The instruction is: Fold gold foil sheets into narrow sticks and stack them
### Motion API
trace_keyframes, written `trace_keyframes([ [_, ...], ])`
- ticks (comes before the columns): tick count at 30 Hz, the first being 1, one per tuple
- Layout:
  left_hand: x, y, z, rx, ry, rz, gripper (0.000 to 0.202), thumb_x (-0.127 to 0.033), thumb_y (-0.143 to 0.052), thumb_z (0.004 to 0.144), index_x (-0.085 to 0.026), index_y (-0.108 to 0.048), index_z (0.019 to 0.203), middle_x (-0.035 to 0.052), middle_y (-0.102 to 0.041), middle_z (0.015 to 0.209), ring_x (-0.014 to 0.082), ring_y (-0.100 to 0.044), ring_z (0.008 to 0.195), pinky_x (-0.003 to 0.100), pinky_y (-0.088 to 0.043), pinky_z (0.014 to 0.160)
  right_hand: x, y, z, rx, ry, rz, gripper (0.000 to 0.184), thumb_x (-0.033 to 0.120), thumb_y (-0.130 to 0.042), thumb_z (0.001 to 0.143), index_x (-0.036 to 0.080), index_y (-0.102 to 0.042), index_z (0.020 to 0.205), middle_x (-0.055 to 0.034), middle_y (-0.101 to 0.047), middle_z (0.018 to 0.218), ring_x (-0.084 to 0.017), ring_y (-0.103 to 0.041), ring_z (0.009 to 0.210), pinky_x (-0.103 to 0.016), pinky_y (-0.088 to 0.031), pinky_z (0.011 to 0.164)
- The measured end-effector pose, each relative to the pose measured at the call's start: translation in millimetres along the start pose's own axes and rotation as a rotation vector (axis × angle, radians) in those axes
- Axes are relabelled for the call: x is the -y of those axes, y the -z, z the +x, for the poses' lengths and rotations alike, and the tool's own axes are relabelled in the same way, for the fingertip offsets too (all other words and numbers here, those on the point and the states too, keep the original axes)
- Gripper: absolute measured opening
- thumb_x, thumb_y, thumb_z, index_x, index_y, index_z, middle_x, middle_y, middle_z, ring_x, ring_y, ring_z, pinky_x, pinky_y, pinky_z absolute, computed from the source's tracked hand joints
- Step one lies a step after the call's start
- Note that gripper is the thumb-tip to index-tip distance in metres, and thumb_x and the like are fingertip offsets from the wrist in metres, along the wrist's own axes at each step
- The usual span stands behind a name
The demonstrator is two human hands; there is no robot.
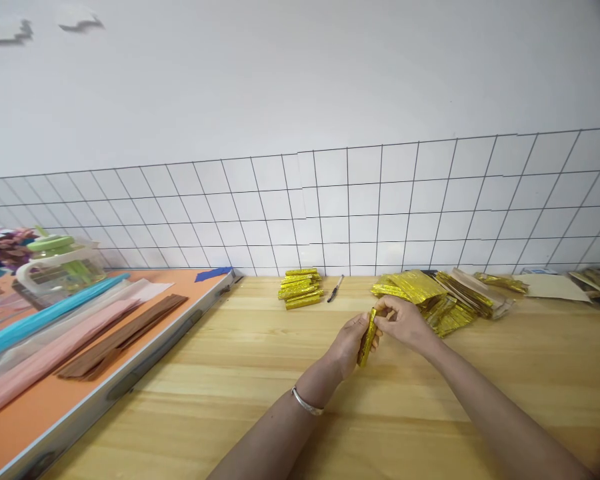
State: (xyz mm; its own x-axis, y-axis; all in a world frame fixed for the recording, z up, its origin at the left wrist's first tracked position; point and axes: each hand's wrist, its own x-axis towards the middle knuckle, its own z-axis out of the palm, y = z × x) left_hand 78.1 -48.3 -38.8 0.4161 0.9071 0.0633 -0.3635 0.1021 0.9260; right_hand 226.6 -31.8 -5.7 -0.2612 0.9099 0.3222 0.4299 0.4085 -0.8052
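Observation:
Both my hands meet over the middle of the wooden table (260, 400) around a narrow folded strip of gold foil paper (367, 342). My left hand (351, 344) cups the strip from the left, with a silver bracelet on its wrist. My right hand (404, 321) pinches the strip's top end. Just behind my right hand lies a loose heap of flat gold foil sheets (420, 288). A small stack of folded gold strips (301, 289) sits by the wall, with a black pen (335, 289) next to it.
An orange board (45, 407) at the left carries long pink, brown and blue paper bundles and a clear jar with a green lid (55, 263). A white tiled wall runs behind the table. Paper sheets (555, 287) lie at the far right.

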Motion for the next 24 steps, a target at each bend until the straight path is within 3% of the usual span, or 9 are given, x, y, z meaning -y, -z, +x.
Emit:
trace_keyframes([
  [10, 2.0, 2.5, 0.9, 0.019, -0.008, -0.091, 0.042, -0.055, -0.051, 0.082, -0.014, -0.053, 0.087, 0.0013, -0.055, 0.073, 0.0076, -0.050, 0.055, 0.021, -0.037, 0.054, 8.6, 1.1, -2.0, 0.000, 0.036, 0.038, 0.009, 0.028, -0.052, 0.076, 0.020, -0.056, 0.078, 0.0010, -0.061, 0.063, -0.014, -0.061, 0.056, -0.026, -0.048, 0.054],
  [24, 10.1, -1.1, 3.8, -0.004, -0.042, -0.113, 0.034, -0.048, -0.056, 0.082, -0.014, -0.052, 0.082, -0.0012, -0.054, 0.062, 0.0068, -0.048, 0.050, 0.018, -0.034, 0.050, 0.3, -17.3, -4.2, -0.269, 0.024, -0.043, 0.005, 0.019, -0.053, 0.067, 0.021, -0.054, 0.071, 0.0036, -0.052, 0.062, -0.010, -0.048, 0.049, -0.022, -0.038, 0.046],
])
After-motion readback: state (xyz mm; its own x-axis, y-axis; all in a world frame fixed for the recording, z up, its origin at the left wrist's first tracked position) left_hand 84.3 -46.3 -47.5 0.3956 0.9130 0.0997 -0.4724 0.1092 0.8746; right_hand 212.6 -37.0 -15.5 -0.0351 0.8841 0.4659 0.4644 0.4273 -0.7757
